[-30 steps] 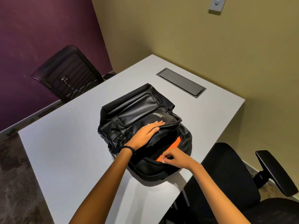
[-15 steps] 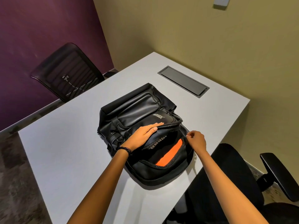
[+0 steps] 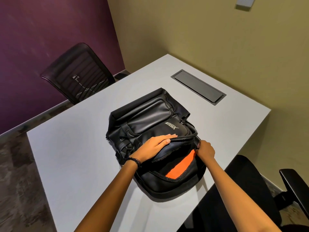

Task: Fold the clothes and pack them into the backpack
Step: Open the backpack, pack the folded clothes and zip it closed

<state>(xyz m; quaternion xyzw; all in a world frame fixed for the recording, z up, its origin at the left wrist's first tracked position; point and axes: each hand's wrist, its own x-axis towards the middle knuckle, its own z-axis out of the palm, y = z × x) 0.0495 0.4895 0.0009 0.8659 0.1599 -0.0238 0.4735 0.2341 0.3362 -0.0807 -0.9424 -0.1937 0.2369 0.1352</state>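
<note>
I see the backpack lying on the table, its mouth gaping. Orange clothing sits inside, just below the right hand, which pinches the opening's edge, probably at the zip pull. The left hand presses flat-fingered on the flap beside it. Packing looks done; I judge zipping shut remains.
</note>
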